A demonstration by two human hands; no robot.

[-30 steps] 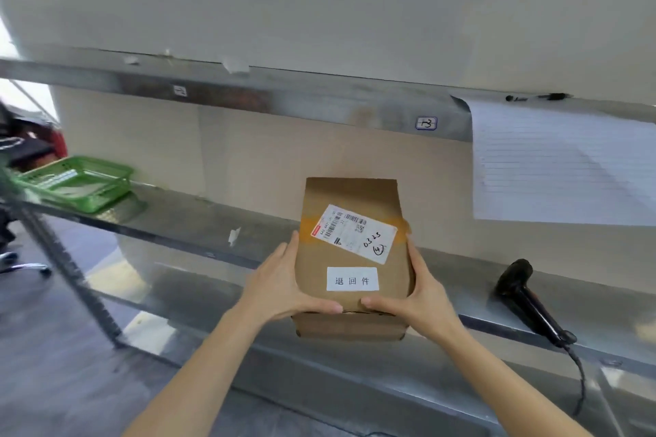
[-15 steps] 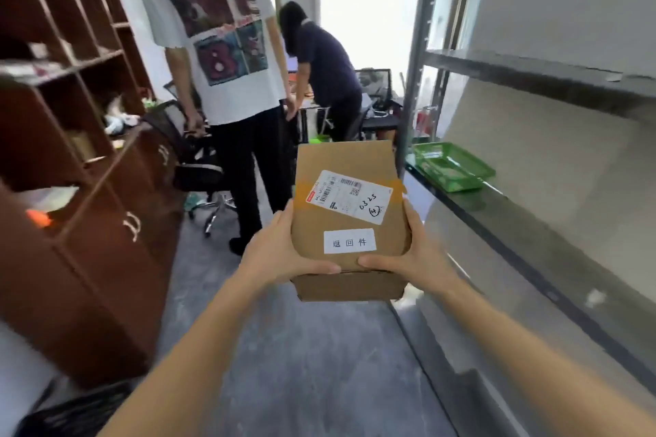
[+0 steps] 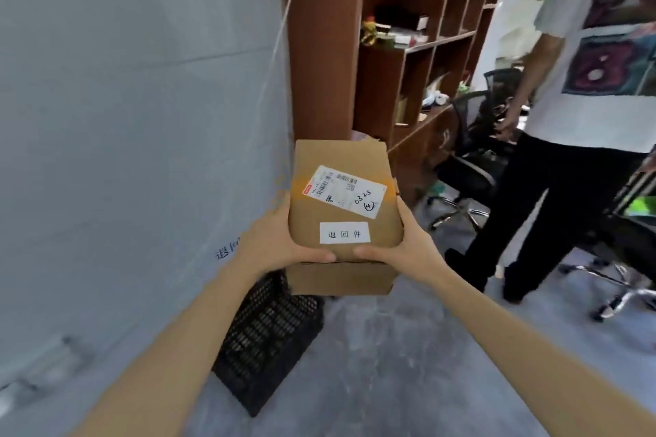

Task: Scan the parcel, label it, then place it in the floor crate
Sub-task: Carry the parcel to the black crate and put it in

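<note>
Head view: both hands, left [image 3: 273, 241] and right [image 3: 408, 245], clasp the labelled parcel [image 3: 342, 213] by its sides. A black crate [image 3: 269, 337] sits on the floor below.

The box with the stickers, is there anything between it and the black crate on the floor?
Nothing shows in the head view: the parcel, held by the left hand and right hand, overlaps the black crate beneath it.

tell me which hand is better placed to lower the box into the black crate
Left, slightly. The black crate sits on the floor below and left of the parcel, on the left hand's side. The right hand grips the far edge, so it would likely just steady the drop.
</note>
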